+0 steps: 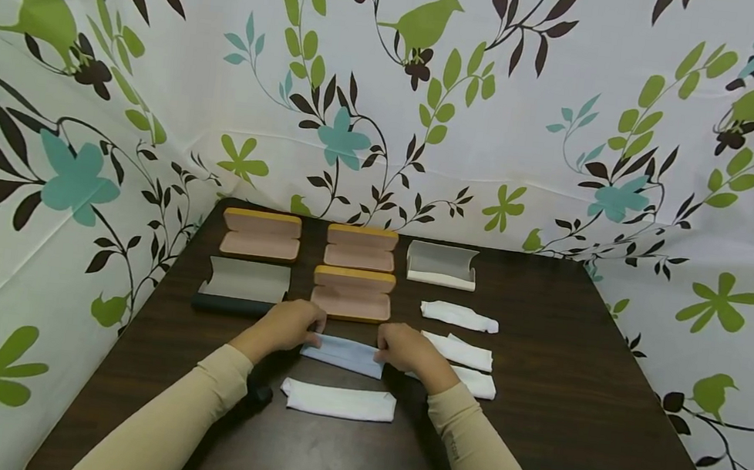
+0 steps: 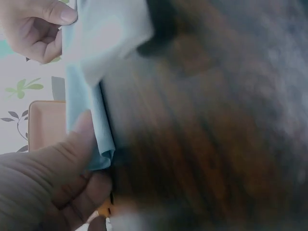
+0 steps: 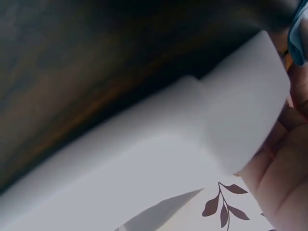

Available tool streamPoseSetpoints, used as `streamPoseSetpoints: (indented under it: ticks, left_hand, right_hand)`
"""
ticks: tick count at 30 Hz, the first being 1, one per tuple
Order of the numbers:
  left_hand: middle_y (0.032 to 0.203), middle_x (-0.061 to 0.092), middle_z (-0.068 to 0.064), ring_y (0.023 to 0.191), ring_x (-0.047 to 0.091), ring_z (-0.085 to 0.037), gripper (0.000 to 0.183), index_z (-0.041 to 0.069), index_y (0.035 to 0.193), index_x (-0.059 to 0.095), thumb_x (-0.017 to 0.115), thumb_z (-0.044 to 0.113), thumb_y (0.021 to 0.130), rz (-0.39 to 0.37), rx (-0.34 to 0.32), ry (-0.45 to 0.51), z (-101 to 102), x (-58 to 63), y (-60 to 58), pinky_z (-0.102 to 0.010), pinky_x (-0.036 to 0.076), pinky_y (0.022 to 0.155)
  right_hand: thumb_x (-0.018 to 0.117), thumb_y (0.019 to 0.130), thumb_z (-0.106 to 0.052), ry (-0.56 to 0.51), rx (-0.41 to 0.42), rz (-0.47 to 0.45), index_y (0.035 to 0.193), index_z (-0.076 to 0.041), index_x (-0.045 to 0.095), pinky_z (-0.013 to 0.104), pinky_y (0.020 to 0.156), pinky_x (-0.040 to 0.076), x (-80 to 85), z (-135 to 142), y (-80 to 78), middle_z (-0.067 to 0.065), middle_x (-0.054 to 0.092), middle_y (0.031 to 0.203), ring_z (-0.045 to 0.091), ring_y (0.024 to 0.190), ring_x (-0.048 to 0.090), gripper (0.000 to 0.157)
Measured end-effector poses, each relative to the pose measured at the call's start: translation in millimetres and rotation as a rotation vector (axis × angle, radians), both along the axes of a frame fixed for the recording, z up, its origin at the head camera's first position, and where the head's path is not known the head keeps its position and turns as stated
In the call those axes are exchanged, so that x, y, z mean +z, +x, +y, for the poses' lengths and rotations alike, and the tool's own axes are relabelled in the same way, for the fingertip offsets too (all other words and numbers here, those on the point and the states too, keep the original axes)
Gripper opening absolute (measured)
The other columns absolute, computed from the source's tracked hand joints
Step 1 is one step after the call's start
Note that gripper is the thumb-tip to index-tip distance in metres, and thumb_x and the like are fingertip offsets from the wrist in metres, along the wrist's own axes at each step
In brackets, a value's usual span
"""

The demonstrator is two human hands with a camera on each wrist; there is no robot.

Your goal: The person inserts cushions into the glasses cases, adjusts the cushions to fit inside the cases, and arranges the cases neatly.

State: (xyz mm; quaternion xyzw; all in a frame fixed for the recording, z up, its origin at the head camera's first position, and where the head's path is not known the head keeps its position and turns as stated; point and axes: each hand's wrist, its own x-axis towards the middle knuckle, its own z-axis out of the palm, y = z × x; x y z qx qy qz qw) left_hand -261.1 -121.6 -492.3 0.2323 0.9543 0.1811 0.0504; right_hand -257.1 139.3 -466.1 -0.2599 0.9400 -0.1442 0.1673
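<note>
A light blue folded cloth [image 1: 344, 355] stretches between both hands over the table. My left hand [image 1: 292, 323] pinches its left end; in the left wrist view the thumb [image 2: 83, 132] lies on the cloth, with fingers behind. My right hand [image 1: 408, 347] pinches the opposite end between thumb and curled fingers. Nearer to me a white folded cloth [image 1: 338, 402] lies flat. Just behind the hands stands an open glasses case [image 1: 350, 304] with a pink lining. Beside the right hand lie several white folded cloths [image 1: 468, 354], one partly hidden by that hand.
Two more pink-lined open cases, one at the back left [image 1: 259, 245] and one at the back middle [image 1: 359, 257], stand near a white open case [image 1: 440, 276]. A dark case with grey lining [image 1: 239, 305] is left of the hands. Patterned curtains [image 1: 382, 189] surround the dark wooden table [image 1: 573, 412].
</note>
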Motion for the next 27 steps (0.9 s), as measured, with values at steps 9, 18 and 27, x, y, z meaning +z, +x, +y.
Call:
streamPoseSetpoints:
  ticks: [9,18,27]
  left_hand:
    - [0.078,0.060,0.010,0.070,0.053,-0.010,0.020,0.021,0.088,0.064,0.082,0.027,0.085,-0.072,-0.016,0.047,-4,2.7,-0.3,-0.034,0.047,0.066]
    - [0.087,0.067,0.008,0.080,0.060,-0.010,0.009,0.018,0.090,0.071,0.079,0.020,0.089,-0.118,-0.022,0.053,-5,2.3,-0.3,-0.037,0.053,0.075]
    - [0.076,0.058,0.004,0.064,0.053,-0.011,0.011,0.011,0.090,0.064,0.074,0.014,0.094,-0.213,-0.102,0.299,-16,10.3,-0.2,-0.028,0.047,0.059]
  right_hand:
    - [0.075,0.093,-0.011,-0.049,-0.018,-0.046,0.103,-0.008,0.063,0.040,0.079,0.052,-6.5,-1,-5.0,0.002,0.065,0.094,0.019,0.089,0.062,0.016]
    - [0.075,0.092,-0.012,-0.002,0.026,-0.038,0.103,-0.003,0.070,0.044,0.087,0.053,-4.5,-1,-5.7,0.010,0.070,0.103,0.028,0.100,0.066,0.015]
    - [0.074,0.093,-0.007,-0.145,0.025,-0.058,0.087,-0.008,0.059,0.028,0.059,0.046,1.0,7,-5.8,0.001,0.061,0.078,0.015,0.066,0.063,0.016]
